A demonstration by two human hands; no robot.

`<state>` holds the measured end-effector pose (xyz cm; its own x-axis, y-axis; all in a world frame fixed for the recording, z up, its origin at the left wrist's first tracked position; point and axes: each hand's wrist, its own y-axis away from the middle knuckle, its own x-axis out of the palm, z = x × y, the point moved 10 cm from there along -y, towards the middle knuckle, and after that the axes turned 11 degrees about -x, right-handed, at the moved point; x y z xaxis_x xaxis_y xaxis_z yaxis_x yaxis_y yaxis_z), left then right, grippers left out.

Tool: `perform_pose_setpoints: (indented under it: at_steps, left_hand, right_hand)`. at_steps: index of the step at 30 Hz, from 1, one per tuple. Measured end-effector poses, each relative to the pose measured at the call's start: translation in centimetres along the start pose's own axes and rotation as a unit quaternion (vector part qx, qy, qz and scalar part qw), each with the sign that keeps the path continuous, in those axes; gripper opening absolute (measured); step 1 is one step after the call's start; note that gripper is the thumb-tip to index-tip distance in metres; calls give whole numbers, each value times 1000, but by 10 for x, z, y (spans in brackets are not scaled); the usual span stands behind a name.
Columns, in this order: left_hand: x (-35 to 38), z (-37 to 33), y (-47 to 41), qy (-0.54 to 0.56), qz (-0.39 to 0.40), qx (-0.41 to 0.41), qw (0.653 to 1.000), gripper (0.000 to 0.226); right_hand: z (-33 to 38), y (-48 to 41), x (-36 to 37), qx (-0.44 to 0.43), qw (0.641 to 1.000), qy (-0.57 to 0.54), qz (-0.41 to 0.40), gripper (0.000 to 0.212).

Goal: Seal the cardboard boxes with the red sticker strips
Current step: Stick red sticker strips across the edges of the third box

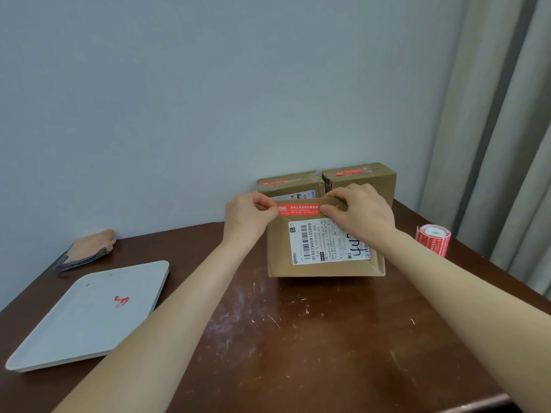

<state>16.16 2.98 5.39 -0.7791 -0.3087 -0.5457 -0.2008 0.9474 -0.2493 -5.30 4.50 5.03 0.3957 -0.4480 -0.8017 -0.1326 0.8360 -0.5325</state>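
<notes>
- Three cardboard boxes sit on the dark brown counter (298, 338): the front box (278, 251) is tilted up, so that its face with the white shipping label (328, 244) is turned to the camera. Two rear boxes stand side by side just behind it, by the wall.
- One red sticker strip (298, 209) lies level along the front box's upper edge, just above the label.
- Left hand (249, 217) pinches the strip's left end between thumb and curled fingers.
- Right hand (357, 216) has its fingers curled over the box's top edge, and its thumb clamps the strip's right end against the cardboard.
- Left rear box (290, 183) and right rear box (360, 174) each carry a red strip on top.
- Roll of red stickers (433, 239) stands on the counter to the right of the front box, near the curtain (492, 114).
- Grey tray (89, 338) rests at the left with a small red scrap (121, 301) lying in it; a folded cloth (89, 248) lies beyond it, by the wall.
</notes>
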Motion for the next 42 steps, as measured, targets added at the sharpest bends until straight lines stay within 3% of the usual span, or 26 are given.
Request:
perform_pose_setpoints:
  at_steps: [4, 7, 21, 31, 42]
  left_hand:
    - [1, 0, 0, 3, 3, 2, 1000, 4]
    - [1, -1, 2, 9, -2, 6, 1000, 15]
    - [-2, -2, 2, -37, -26, 19, 999, 7]
    - [8, 11, 0, 104, 79, -84, 988, 12]
    - [9, 8, -2, 99, 113, -101, 984, 13]
  right_hand:
    - [1, 1, 0, -1, 1000, 1, 2, 38]
    - [1, 1, 0, -3, 1000, 1, 2, 39]
    - [2, 2, -1, -4, 1000, 6, 2, 40]
    - [2, 2, -1, -3, 1000, 4, 4, 39]
    - [1, 1, 1, -6, 1000, 4, 5, 39]
